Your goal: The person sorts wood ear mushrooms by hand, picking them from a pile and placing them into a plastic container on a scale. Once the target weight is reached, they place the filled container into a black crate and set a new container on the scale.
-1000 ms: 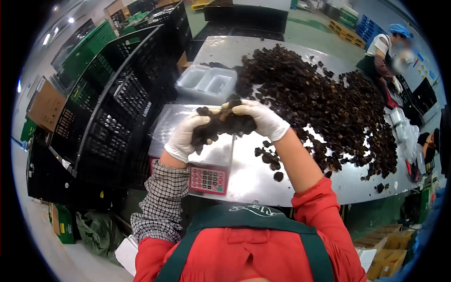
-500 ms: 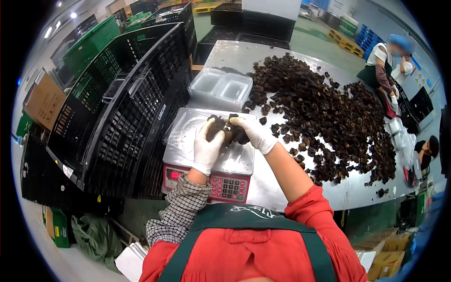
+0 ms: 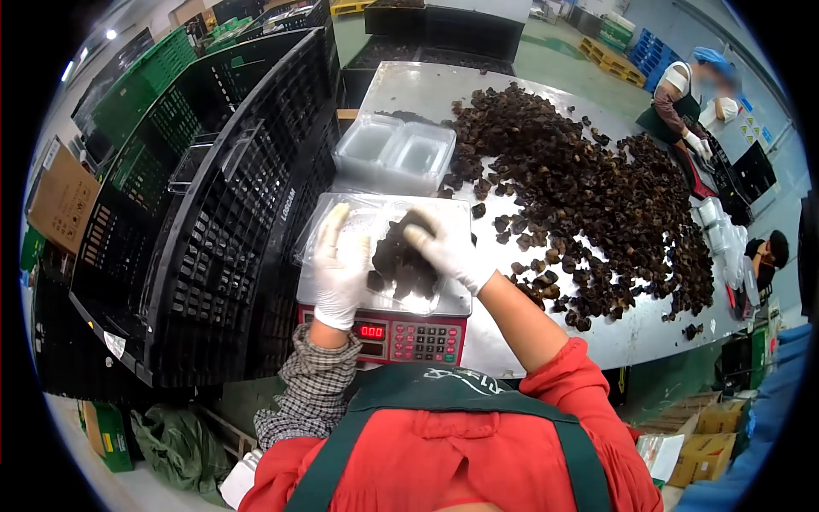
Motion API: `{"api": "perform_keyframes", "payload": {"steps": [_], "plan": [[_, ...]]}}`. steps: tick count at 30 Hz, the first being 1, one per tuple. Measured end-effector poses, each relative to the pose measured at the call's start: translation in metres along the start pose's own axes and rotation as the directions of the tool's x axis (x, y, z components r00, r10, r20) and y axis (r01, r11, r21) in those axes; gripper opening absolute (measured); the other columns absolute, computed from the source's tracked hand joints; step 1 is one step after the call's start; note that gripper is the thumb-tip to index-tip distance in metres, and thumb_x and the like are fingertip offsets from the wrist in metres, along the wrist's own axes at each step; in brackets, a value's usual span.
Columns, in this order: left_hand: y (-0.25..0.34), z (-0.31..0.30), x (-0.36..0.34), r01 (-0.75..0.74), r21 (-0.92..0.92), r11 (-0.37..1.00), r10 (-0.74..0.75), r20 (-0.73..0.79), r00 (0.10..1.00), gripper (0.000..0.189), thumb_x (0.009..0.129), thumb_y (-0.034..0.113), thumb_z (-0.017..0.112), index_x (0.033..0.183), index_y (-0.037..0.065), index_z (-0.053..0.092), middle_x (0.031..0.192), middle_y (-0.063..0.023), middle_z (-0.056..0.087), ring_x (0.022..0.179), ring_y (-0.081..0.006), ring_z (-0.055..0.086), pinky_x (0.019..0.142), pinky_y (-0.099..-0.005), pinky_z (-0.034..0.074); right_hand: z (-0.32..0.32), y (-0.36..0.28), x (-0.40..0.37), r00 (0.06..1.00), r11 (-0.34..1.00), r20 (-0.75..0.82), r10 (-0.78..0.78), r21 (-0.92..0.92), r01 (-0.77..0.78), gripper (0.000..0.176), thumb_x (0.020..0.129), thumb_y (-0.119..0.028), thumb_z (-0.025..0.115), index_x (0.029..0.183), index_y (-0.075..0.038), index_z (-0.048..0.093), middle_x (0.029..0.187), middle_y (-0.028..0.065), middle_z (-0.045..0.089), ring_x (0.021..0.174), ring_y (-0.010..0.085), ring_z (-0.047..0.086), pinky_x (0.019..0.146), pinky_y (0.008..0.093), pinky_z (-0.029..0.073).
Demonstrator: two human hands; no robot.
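Observation:
Dark, crinkled wood ear mushrooms (image 3: 403,266) lie heaped in a clear plastic tray (image 3: 431,299) on the metal pan of a red digital scale (image 3: 426,341), whose display reads 0.00. My left hand (image 3: 339,269), in a white glove, is open at the left side of the heap, fingers stretched forward. My right hand (image 3: 450,249), gloved too, is over the heap's right side, its fingers apart and their tips at the mushrooms. Some of the heap is hidden beneath that hand.
Clear plastic trays (image 3: 392,158) are stacked behind the scale. Many loose mushrooms (image 3: 589,213) cover the metal table (image 3: 409,85) to the right. Black crates (image 3: 247,213) rise close on the left. A co-worker (image 3: 682,107) stands at the far right.
Both hands held mushrooms together above the tray; now the mushrooms lie in it. My left hand has opened and moved left, and my right hand has spread. The display has changed.

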State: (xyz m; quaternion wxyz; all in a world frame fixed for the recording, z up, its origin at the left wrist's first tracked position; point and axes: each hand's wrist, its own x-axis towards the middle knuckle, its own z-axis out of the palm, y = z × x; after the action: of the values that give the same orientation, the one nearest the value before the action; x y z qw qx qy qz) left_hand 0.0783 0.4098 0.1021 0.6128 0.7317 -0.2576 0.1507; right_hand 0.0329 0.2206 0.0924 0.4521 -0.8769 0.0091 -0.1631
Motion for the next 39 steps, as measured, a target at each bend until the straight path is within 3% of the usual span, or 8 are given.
{"api": "perform_keyframes", "payload": {"steps": [4, 12, 16, 20, 24, 32, 36, 39], "plan": [[-0.008, -0.027, -0.011, 0.106, -0.082, 0.991, -0.107, 0.003, 0.994, 0.041, 0.082, -0.001, 0.063, 0.122, -0.003, 0.057, 0.124, -0.0145, 0.057, 0.117, -0.0227, 0.053, 0.102, -0.0327, 0.039, 0.002, -0.014, -0.020, 0.959, 0.837, 0.216, -0.183, -0.477, 0.267, 0.060, 0.085, -0.044, 0.059, 0.132, -0.008, 0.050, 0.136, 0.0176, 0.046, 0.129, 0.0378, 0.038, 0.107, 0.0469, 0.029], [-0.006, -0.060, -0.025, 0.295, -0.315, 0.902, -0.315, -0.013, 0.949, 0.036, 0.089, -0.002, 0.058, 0.125, -0.003, 0.054, 0.125, -0.0113, 0.056, 0.114, -0.0165, 0.054, 0.098, -0.0278, 0.043, -0.048, 0.001, 0.007, 0.992, 0.916, 0.065, 0.112, 0.380, -0.129, 0.044, 0.096, -0.032, 0.053, 0.131, -0.005, 0.052, 0.123, 0.0113, 0.059, 0.116, 0.0185, 0.052, 0.101, 0.0292, 0.038], [-0.012, -0.077, -0.030, 0.343, -0.259, 0.903, -0.373, -0.077, 0.925, 0.033, 0.092, 0.002, 0.056, 0.124, -0.004, 0.054, 0.123, -0.0119, 0.058, 0.112, -0.0178, 0.055, 0.099, -0.0287, 0.043, -0.061, 0.003, -0.005, 0.977, 0.906, 0.006, 0.215, 0.372, -0.202, 0.045, 0.095, -0.029, 0.057, 0.129, 0.000, 0.052, 0.125, 0.0134, 0.058, 0.118, 0.0183, 0.052, 0.102, 0.0298, 0.039], [-0.015, -0.092, -0.038, 0.345, -0.272, 0.898, -0.386, -0.115, 0.915, 0.032, 0.091, 0.000, 0.053, 0.123, -0.004, 0.056, 0.122, -0.0128, 0.058, 0.112, -0.0187, 0.055, 0.098, -0.0286, 0.043, -0.066, -0.001, -0.016, 0.987, 0.974, 0.084, 0.138, -0.192, -0.120, 0.044, 0.087, -0.024, 0.065, 0.125, -0.003, 0.056, 0.114, 0.0120, 0.062, 0.096, 0.0169, 0.059, 0.084, 0.0294, 0.048], [-0.009, -0.096, -0.038, 0.311, -0.254, 0.916, -0.347, -0.110, 0.932, 0.032, 0.091, 0.001, 0.056, 0.122, -0.003, 0.056, 0.120, -0.0118, 0.059, 0.107, -0.0168, 0.057, 0.096, -0.0274, 0.044, -0.057, -0.028, -0.022, 0.971, 0.951, 0.143, 0.190, -0.273, -0.145, 0.044, 0.081, -0.019, 0.070, 0.121, -0.004, 0.059, 0.102, 0.0104, 0.062, 0.070, 0.0137, 0.057, 0.068, 0.0272, 0.048], [-0.008, -0.069, -0.027, 0.150, -0.143, 0.978, -0.153, -0.011, 0.988, 0.031, 0.087, -0.001, 0.059, 0.118, -0.003, 0.059, 0.124, -0.0114, 0.058, 0.112, -0.0179, 0.055, 0.096, -0.0286, 0.044, -0.023, -0.014, -0.020, 0.994, 0.906, 0.089, -0.066, -0.412, 0.097, 0.020, 0.081, -0.012, 0.064, 0.099, -0.006, 0.064, 0.101, 0.0118, 0.060, 0.096, 0.0300, 0.059, 0.084, 0.0366, 0.048], [-0.014, -0.055, -0.026, 0.115, -0.130, 0.985, -0.111, 0.035, 0.993, 0.030, 0.086, -0.001, 0.060, 0.116, -0.002, 0.061, 0.123, -0.0133, 0.058, 0.115, -0.0214, 0.055, 0.098, -0.0307, 0.042, -0.039, -0.017, -0.010, 0.993, 0.977, -0.036, -0.111, -0.189, 0.103, 0.017, 0.085, -0.008, 0.061, 0.101, -0.003, 0.064, 0.098, 0.0070, 0.061, 0.085, 0.0223, 0.060, 0.079, 0.0309, 0.048], [-0.011, -0.049, -0.025, 0.096, -0.076, 0.992, -0.089, 0.094, 0.992, 0.029, 0.085, -0.001, 0.061, 0.115, -0.001, 0.062, 0.122, -0.0141, 0.059, 0.115, -0.0228, 0.055, 0.100, -0.0319, 0.042, -0.047, -0.023, -0.008, 0.986, 0.967, -0.024, 0.165, 0.200, -0.157, 0.017, 0.090, -0.015, 0.063, 0.102, -0.003, 0.066, 0.090, 0.0007, 0.065, 0.073, 0.0060, 0.055, 0.064, 0.0221, 0.045]]}}
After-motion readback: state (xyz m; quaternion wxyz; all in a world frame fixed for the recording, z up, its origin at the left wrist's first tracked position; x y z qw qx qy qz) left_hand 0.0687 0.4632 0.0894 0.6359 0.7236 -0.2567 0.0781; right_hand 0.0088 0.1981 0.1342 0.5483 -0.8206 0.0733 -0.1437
